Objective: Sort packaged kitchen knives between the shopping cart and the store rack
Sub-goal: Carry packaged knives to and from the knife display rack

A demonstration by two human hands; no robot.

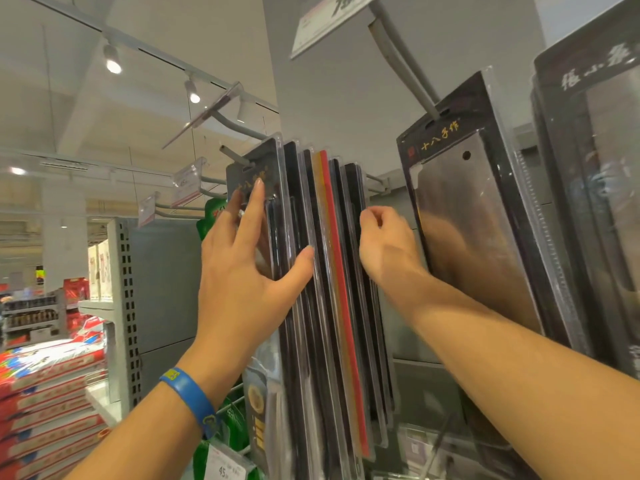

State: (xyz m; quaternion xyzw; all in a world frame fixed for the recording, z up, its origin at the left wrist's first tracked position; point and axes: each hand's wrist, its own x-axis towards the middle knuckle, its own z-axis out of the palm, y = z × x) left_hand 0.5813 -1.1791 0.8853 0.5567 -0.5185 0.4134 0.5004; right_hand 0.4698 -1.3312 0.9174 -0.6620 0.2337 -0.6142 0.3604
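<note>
Several packaged kitchen knives (322, 271) hang in a tight row on a grey rack hook (230, 151), seen edge-on, one with a red and gold spine. My left hand (249, 271) lies flat against the front pack with straight fingers, and its thumb presses the packs' edges. My right hand (384, 244) sits at the far side of the row, fingers curled against the rearmost pack's edge. A cleaver pack (485, 216) with gold lettering hangs on the neighbouring hook to the right. No shopping cart is in view.
More dark knife packs (595, 188) hang at the far right. Price tags (329, 19) sit on hook ends above. A grey perforated rack upright (126, 306) stands left, with stacked red and white bags (48, 393) beyond it. A price label (223, 465) is low.
</note>
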